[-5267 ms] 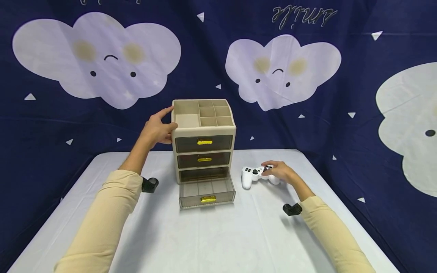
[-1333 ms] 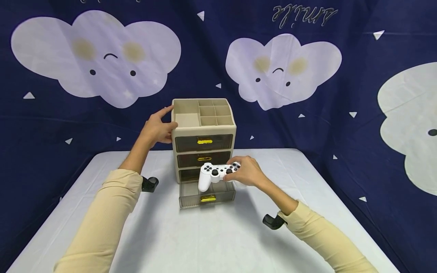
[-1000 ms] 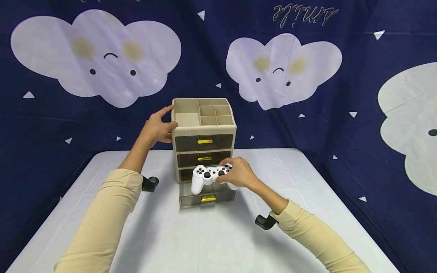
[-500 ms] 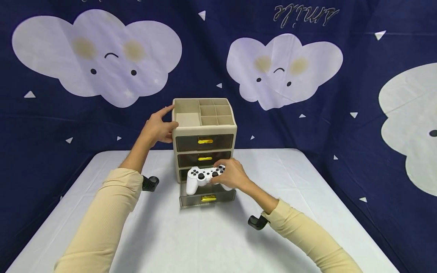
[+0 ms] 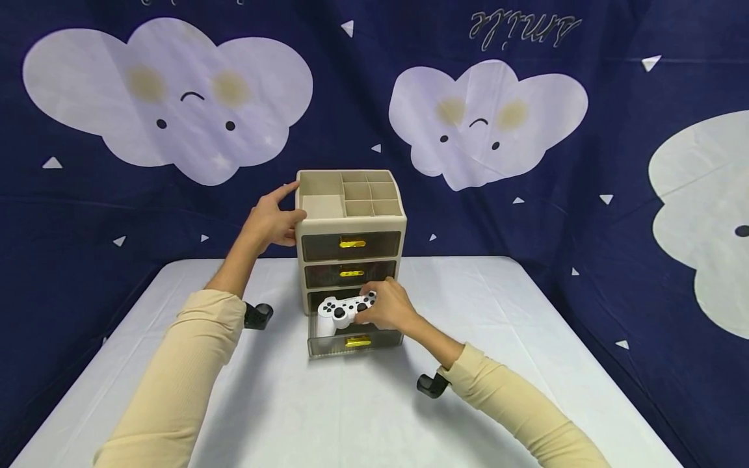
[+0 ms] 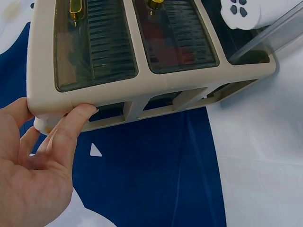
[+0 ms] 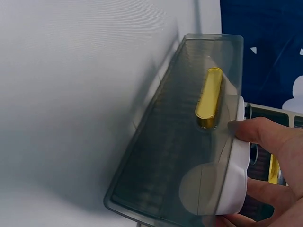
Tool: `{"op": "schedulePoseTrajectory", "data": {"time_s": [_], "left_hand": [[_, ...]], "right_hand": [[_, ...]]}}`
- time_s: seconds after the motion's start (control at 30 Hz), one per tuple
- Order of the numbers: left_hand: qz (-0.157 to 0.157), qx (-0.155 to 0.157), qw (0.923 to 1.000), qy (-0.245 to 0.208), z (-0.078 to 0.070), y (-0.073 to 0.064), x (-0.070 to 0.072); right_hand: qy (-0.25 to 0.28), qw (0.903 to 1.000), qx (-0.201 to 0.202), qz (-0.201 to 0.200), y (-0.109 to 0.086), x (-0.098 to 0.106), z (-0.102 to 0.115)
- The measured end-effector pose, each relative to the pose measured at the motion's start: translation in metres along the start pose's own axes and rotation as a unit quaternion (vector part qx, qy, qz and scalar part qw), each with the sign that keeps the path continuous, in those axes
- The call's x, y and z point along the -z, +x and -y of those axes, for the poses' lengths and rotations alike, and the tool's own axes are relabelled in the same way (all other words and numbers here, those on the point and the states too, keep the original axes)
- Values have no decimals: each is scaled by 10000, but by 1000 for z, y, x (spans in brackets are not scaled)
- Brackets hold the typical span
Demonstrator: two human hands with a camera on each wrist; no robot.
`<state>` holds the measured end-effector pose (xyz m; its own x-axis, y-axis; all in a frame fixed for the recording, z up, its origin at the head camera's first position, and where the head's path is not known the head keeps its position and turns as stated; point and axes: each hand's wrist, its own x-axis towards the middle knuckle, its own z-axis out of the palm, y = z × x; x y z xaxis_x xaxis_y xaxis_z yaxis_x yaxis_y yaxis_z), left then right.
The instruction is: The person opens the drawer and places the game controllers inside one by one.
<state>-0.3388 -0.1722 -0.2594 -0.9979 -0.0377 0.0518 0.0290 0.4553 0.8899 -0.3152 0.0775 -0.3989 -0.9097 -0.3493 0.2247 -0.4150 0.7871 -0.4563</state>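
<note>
A beige desktop drawer organizer stands on the table, its bottom drawer pulled out. My left hand holds the organizer's upper left edge, with fingers against its side wall in the left wrist view. My right hand pinches a white game controller by its right half. The controller is tilted and sits partly down inside the pulled-out drawer, behind its see-through front. In the right wrist view, the thumb is by the drawer's front rim. Whether the controller touches the drawer floor is hidden.
Two smoked drawers with gold handles, the top one and the middle one, are closed. Divided compartments top the organizer. A white cloth covers the table. Behind hangs a dark blue curtain with clouds.
My right hand has picked the controller up from the table right of the organizer, carried it left over the bottom drawer and lowered it in. My left hand has stayed on the organizer.
</note>
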Motion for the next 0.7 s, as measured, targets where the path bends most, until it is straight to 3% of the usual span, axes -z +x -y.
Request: {"op": "schedulePoseTrajectory", "data": {"time_s": [0.7], "left_hand": [[76, -56, 9999, -63, 0, -2, 0]], "right_hand": [[-147, 9992, -13, 363, 2, -4, 1]]}}
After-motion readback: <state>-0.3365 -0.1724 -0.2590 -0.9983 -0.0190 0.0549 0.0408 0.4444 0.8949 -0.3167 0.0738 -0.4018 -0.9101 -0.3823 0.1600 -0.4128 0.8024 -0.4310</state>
